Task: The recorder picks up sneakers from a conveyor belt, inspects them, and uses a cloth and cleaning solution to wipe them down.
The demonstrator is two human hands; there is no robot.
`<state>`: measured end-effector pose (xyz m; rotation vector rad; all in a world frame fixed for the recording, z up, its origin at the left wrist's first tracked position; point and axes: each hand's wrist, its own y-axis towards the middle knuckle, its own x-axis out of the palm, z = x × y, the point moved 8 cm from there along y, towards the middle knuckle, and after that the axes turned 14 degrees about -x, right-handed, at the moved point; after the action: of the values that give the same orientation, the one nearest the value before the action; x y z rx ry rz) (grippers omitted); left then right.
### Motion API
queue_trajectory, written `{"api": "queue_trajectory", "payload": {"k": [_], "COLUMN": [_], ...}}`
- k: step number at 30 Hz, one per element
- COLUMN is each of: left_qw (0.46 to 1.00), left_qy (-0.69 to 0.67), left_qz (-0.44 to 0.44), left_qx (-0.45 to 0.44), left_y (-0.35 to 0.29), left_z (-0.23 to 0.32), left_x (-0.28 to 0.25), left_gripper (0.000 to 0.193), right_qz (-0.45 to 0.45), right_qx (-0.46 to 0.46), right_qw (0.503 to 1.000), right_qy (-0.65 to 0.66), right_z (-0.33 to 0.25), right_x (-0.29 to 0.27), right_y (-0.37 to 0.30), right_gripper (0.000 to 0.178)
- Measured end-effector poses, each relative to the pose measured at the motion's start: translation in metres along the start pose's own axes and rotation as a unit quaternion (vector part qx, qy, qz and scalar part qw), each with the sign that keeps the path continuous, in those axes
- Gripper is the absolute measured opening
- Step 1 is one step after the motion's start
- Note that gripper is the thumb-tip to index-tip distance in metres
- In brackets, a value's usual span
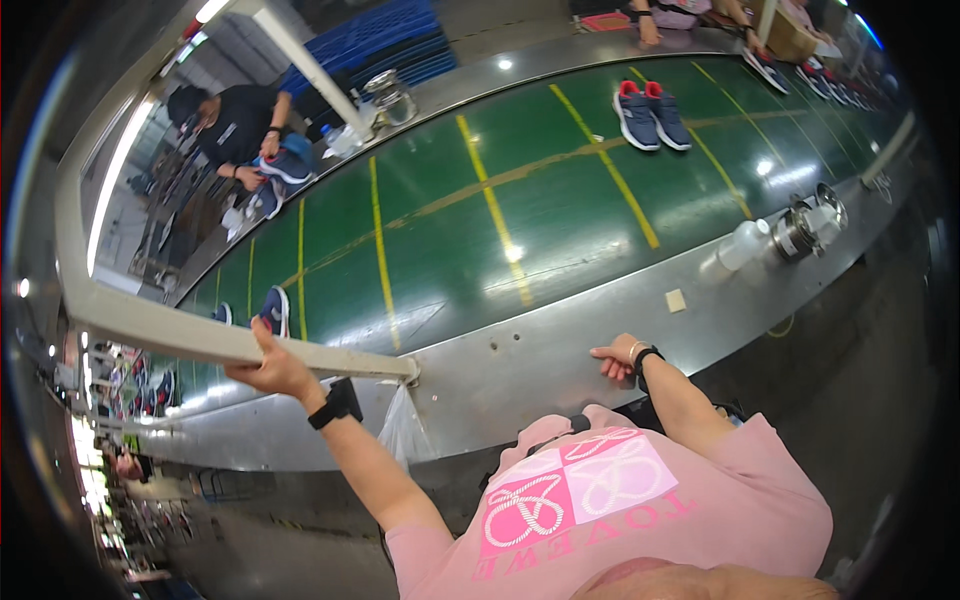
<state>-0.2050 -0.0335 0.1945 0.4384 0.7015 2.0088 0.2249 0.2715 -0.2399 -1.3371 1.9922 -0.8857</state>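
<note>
My left hand [278, 372] is wrapped round the pale metal frame post [335, 358] at the conveyor's near edge, thumb on top; some of its fingers are hidden. Just beyond that hand a navy sneaker [275, 310] with a white sole lies on the green conveyor belt [430, 250]. My right hand [618, 360] hovers over or rests at the steel ledge [540, 365]; I cannot tell if it touches. Its fingers are curled in with nothing visible in them. A pair of navy sneakers [655, 118] with red linings sits farther up the belt.
A small cream block [676, 300], a white plastic bottle [745, 245] and a metal canister [795, 232] stand on the near ledge. A clear plastic bag [405, 425] hangs below the post. Across the belt a person [235, 130] handles a sneaker; blue crates [370, 45] are stacked behind.
</note>
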Motion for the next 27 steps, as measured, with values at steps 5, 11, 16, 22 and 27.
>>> {"api": "queue_trajectory", "payload": {"k": [5, 11, 16, 22, 27], "left_qw": [0.999, 1.0, 0.999, 0.997, 1.0], "left_qy": [-0.018, 0.009, 0.027, 0.045, -0.003], "left_qz": [-0.009, 0.006, 0.01, 0.015, -0.003], "left_qx": [0.027, 0.019, 0.015, 0.059, 0.007], "left_y": [-0.004, -0.002, -0.009, -0.009, -0.011], "left_z": [0.007, -0.006, 0.002, 0.009, -0.011], "left_x": [0.004, -0.001, 0.0, 0.005, 0.01], "left_gripper": [0.045, 0.048, 0.054, 0.046, 0.036], "right_qz": [-0.005, 0.0, 0.012, 0.002, -0.029], "right_qx": [0.016, 0.016, 0.028, 0.022, 0.006], "right_qw": [1.0, 1.0, 1.0, 1.0, 0.998], "right_qy": [-0.006, -0.016, 0.003, 0.003, 0.061], "right_z": [0.006, 0.007, 0.009, 0.006, 0.016], "right_x": [-0.002, -0.001, -0.005, -0.008, -0.003], "right_y": [0.0, -0.001, -0.003, -0.004, 0.0], "right_gripper": [0.051, 0.052, 0.052, 0.052, 0.05]}}
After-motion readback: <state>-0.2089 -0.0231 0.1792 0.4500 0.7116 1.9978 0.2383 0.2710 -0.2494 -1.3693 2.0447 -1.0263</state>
